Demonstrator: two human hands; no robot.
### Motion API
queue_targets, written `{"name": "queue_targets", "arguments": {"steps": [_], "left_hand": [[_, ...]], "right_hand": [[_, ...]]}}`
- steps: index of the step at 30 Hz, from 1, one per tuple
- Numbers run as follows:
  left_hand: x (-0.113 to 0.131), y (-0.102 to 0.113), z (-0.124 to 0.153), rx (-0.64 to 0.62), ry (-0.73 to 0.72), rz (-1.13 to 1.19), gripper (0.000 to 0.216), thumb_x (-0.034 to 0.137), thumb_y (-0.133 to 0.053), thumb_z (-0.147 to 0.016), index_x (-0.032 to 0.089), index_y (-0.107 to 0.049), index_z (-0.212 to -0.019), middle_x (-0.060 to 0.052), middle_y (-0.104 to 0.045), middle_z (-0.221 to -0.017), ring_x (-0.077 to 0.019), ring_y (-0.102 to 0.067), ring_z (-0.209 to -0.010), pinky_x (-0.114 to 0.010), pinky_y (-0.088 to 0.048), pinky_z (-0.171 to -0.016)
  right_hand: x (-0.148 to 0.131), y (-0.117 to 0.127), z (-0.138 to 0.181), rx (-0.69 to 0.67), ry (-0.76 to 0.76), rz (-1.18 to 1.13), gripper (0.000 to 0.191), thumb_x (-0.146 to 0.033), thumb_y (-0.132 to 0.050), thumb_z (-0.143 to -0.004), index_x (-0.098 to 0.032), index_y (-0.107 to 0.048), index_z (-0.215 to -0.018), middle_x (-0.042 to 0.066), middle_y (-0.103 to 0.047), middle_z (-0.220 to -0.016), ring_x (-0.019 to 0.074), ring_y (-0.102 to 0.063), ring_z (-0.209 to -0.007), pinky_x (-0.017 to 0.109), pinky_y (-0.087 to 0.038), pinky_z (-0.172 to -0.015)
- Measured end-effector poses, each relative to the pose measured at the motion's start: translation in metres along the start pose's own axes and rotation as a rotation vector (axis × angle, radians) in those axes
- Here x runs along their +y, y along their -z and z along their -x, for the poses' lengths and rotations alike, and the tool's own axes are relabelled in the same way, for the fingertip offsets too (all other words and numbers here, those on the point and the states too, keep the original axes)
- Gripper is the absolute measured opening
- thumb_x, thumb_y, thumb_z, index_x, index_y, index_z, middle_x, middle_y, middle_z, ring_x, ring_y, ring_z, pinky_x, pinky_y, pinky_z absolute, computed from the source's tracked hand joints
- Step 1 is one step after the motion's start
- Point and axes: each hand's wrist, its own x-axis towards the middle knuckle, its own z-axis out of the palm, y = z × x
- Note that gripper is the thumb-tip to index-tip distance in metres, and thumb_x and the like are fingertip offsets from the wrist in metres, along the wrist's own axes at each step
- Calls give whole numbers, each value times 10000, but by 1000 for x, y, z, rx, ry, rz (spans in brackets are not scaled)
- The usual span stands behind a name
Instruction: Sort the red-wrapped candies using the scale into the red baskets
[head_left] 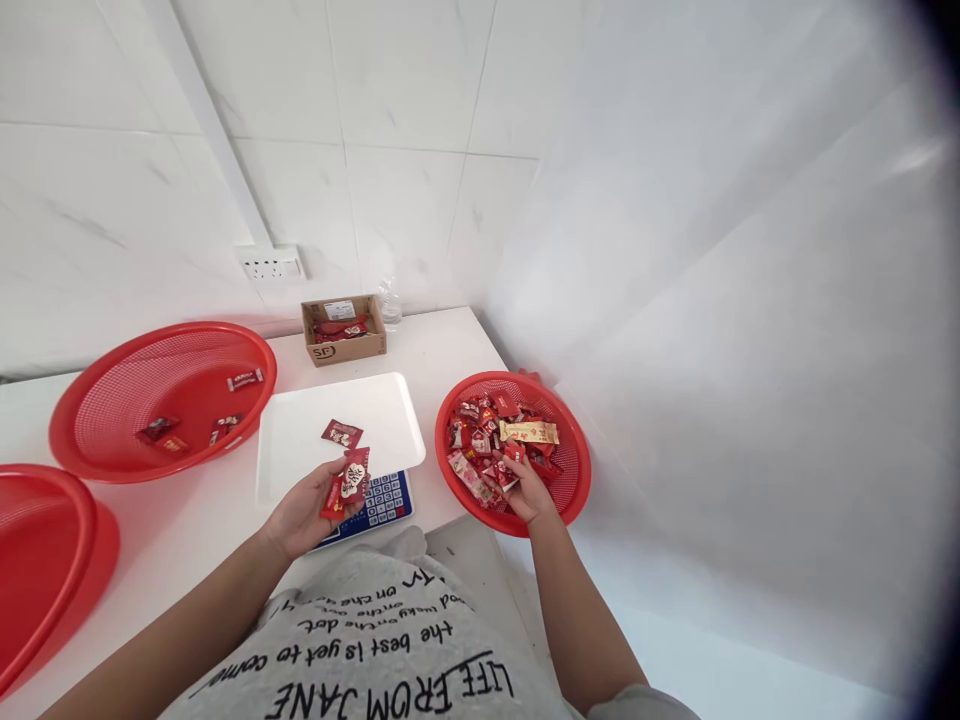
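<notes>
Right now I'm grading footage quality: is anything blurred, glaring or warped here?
Head view: a dark vignette curves down the right edge; the wall beside it is washed out by soft glare; the packets in the left hand look sharp.

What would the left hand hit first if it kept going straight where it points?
Most likely the left hand meets the white tray, just beyond the red packets it holds; its height above the tray is unclear.
</notes>
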Motion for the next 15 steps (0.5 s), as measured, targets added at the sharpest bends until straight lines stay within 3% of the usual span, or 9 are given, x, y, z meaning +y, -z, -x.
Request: {"name": "queue_targets", "arguments": {"steps": [4,9,15], "left_hand": [[4,10,5,14,35,-19,143,199,-492,-834,127,-604,-886,-72,-664,-818,-169,-639,-690,-325,-553,-627],[12,26,9,38,57,-36,145,196,-520,-821,133,-605,-920,-84,-673,-843,-165,-643,-682,-300,-551,-609],[16,35,5,40,81,-44,145,205,-534,-817,132,-605,-920,-78,-671,-835,-156,-637,-659,-289,-547,-588]], "right_hand": [[5,-2,2,13,18,-82,458,-213,-676,-688,-349,-518,-1096,-28,-669,-999,183,-616,-953,456,-509,-821],[8,-9,3,124,-22,-153,262,-256,-601,-770,-261,-553,-1028,26,-638,-1095,216,-557,-1071,519,-481,-848],[10,-20,7,224,-28,-164,272,-287,-587,-781,-239,-556,-1046,57,-629,-1120,210,-552,-1082,471,-504,-842]]}}
